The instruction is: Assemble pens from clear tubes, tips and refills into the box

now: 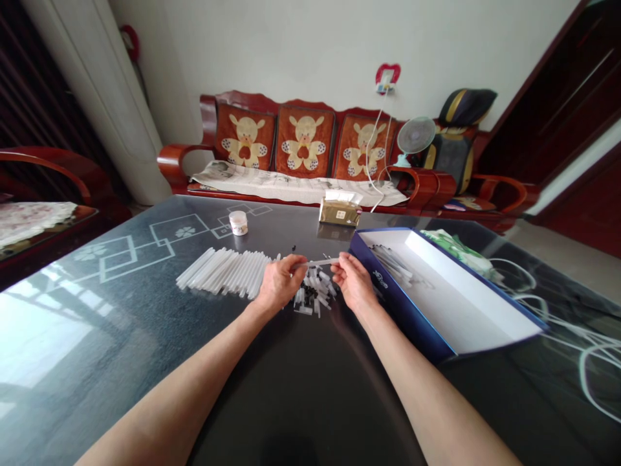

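Note:
A thin whitish translucent tube [320,262] spans the gap between my hands above the table. My left hand [280,281] is closed on its left end. Its right end is pinched in the fingers of my right hand [354,279]. Under and between the hands lies a loose pile of short clear caps and small black pieces [313,294]. A row of white tubes [226,270] lies side by side to the left of my left hand. Right of my right hand, several slim finished-looking sticks [395,262] rest inside a blue box [458,310] with a white interior.
On the dark glossy table [145,323] stand a small white tub [238,223] and a tissue box [339,211] at the back. A green and white cloth [458,251] and white cables [577,336] lie right of the box. Beyond are a wooden sofa [183,158] and a fan [416,136].

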A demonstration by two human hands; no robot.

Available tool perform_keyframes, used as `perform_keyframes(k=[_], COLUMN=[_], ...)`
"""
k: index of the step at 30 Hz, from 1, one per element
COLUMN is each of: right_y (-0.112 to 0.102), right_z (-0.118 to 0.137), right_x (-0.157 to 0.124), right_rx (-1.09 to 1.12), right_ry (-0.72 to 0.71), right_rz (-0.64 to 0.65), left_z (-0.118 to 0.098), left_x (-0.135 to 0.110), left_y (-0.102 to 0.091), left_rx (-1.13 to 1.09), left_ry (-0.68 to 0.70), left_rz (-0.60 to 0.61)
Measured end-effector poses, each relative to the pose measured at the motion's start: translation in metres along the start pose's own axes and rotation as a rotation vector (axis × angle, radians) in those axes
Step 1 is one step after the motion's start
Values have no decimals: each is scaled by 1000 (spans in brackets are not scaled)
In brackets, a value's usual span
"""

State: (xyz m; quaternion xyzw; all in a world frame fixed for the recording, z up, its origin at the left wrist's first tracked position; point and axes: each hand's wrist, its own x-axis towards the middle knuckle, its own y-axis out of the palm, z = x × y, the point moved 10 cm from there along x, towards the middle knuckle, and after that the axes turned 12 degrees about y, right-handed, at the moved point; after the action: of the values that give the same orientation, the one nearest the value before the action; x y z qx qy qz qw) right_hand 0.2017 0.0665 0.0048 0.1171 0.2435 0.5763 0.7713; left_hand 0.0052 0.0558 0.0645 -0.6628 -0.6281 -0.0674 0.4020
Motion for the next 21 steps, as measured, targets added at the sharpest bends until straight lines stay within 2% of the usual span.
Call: perform_keyframes(k=[3, 6, 8, 10, 14, 16, 18, 21], right_y=[2, 10, 17, 25, 42, 49, 52, 49], right_z=[7, 11, 11, 10, 7, 2, -3, -10], right_x=[-1, -6, -10, -14, -22, -25, -25, -25], right_rx=[-46, -128, -182, -221, -213, -150, -55, 51], right_ry=[-76, -146, -171, -181, -148, -82, -6, 41], right_rz=[30, 62, 97, 150, 302, 363, 364, 284], left_z=[-21, -29, -32, -31, -11, -4, -2, -14], left_x=[-3, -7, -8, -7, -13, -16, -12, -6], left_y=[12, 22, 24, 26, 46, 52, 45, 20], left_rx=[419, 567, 516, 351, -245, -409, -347, 22], left_ry=[179, 219, 221, 191, -89, -205, -197, -8], left_rz=[218, 309, 296, 283, 354, 350, 272, 89])
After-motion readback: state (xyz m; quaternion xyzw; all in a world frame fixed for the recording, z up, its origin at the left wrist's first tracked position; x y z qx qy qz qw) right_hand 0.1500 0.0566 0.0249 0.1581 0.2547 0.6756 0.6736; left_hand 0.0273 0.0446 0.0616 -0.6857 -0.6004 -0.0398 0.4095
